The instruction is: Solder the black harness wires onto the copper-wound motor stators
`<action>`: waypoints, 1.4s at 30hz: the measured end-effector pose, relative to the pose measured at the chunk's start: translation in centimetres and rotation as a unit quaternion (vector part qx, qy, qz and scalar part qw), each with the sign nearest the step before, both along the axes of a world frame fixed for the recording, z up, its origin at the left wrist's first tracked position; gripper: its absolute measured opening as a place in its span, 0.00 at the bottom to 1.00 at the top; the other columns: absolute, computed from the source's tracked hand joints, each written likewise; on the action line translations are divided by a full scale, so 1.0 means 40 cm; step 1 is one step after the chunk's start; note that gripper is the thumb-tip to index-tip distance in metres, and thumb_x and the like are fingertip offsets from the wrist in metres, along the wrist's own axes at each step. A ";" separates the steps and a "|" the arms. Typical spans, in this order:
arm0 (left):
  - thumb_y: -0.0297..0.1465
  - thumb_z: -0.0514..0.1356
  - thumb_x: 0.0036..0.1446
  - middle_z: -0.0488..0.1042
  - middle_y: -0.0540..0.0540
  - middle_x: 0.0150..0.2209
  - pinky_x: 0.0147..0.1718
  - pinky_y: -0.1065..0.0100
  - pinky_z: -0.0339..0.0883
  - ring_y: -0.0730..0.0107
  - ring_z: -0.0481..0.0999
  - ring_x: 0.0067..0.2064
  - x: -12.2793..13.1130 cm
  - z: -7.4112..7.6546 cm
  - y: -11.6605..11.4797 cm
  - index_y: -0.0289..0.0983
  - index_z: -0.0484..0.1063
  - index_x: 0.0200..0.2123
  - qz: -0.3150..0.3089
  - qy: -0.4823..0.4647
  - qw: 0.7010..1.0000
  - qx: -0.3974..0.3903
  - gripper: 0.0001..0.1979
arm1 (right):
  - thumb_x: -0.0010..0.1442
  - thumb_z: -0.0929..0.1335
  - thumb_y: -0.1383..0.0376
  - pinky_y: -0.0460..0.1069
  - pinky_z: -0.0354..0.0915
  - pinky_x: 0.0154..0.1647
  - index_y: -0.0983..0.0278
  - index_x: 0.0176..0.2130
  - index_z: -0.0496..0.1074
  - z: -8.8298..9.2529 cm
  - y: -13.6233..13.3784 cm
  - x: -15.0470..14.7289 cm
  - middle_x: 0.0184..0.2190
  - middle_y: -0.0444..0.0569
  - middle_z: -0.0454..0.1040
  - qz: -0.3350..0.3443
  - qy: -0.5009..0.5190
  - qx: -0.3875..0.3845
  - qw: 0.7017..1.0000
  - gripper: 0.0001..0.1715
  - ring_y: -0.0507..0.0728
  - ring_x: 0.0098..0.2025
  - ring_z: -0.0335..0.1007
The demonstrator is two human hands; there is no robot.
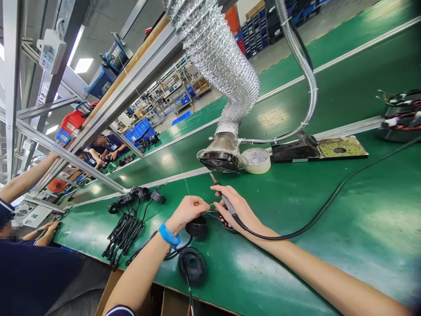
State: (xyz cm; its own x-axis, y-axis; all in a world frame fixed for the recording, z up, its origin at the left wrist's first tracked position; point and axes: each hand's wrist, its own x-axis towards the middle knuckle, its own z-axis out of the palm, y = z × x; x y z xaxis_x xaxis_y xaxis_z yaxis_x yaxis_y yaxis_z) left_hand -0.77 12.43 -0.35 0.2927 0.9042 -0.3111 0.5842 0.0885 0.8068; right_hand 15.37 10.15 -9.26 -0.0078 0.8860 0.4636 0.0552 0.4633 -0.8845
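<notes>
A: What stands on the long green table (312, 245)?

B: At far side is a metal fume hood (221, 154), and on left lies a bundle of black cables (125, 228).

A: And the hands?

B: The left hand (188, 213) is closed, it pinches thin coloured wires (212, 213) above a black round cup (197, 228). These wires run to a dark round part (226, 224) under the right hand (235, 208). This hand is closed around a soldering iron (227, 204), and the tip points to far side, apart from the wires.
</notes>
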 end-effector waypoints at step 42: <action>0.40 0.59 0.56 0.70 0.50 0.24 0.29 0.71 0.53 0.76 0.61 0.27 0.023 -0.017 -0.001 0.32 0.74 0.26 -0.060 0.008 0.996 0.059 0.17 | 0.64 0.62 0.67 0.51 0.72 0.34 0.59 0.55 0.66 0.012 -0.007 0.006 0.42 0.49 0.67 -0.035 -0.030 0.026 0.999 0.20 0.53 0.31 0.71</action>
State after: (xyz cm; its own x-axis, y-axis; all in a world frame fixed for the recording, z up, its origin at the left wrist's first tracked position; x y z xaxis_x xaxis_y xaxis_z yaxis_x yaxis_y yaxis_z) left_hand 0.16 12.37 -1.02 0.3970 0.8936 -0.2093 0.5971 -0.0784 0.7983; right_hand 15.60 9.85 -8.77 0.0240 0.8602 0.5094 0.1418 0.5015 -0.8535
